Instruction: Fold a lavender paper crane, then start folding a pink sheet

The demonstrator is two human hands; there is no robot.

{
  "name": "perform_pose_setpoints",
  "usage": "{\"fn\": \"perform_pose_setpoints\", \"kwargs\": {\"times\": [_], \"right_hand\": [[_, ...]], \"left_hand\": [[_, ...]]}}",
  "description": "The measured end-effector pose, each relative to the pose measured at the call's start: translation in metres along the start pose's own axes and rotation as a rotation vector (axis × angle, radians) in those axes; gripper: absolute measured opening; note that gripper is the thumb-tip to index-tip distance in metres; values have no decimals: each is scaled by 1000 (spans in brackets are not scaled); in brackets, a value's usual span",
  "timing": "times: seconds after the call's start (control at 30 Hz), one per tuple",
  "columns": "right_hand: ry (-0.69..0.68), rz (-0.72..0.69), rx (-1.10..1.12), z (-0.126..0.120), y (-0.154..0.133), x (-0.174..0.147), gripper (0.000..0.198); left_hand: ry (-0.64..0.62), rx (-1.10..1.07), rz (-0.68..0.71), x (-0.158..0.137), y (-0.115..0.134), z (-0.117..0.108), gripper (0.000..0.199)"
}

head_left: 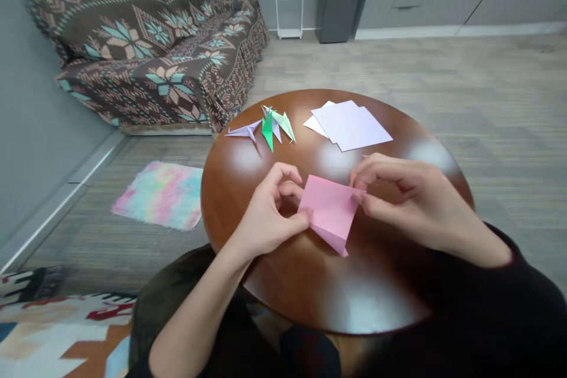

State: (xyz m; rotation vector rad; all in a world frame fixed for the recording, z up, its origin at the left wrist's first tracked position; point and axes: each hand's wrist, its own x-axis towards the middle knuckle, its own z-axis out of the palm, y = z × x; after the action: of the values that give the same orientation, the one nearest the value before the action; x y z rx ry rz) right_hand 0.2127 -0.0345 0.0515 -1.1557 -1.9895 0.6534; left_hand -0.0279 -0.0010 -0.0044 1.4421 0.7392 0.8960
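Note:
A pink sheet of origami paper (pixel 331 205), partly folded, is held up between both hands over the round wooden table. My left hand (pixel 280 211) pinches its left edge, thumb in front and the other fingers behind. At the right corner, my right hand (pixel 394 192) grips the paper between thumb and fingers. The lower edge shows a folded flap that ends in a small point at the bottom. What lies behind the pink paper is hidden.
On the brown table (pixel 283 283), several folded paper cranes (pixel 268 129) in purple and green lie at the far left. Flat lilac and pale yellow sheets (pixel 354 125) are stacked at the far right. Beyond stand a patterned sofa (pixel 168 53) and a pastel rug (pixel 162 195).

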Motion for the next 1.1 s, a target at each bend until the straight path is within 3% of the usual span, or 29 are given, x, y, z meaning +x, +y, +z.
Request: {"fn": "perform_pose_setpoints", "kwargs": {"times": [0.37, 0.83, 1.1], "right_hand": [[38, 13, 1, -8, 2, -3, 14], [-25, 31, 26, 5, 3, 0, 11], [4, 39, 16, -3, 6, -1, 12]], "left_hand": [[97, 4, 13, 5, -1, -7, 43], [12, -25, -25, 1, -2, -1, 45], [-2, -58, -57, 2, 1, -3, 46]]}}
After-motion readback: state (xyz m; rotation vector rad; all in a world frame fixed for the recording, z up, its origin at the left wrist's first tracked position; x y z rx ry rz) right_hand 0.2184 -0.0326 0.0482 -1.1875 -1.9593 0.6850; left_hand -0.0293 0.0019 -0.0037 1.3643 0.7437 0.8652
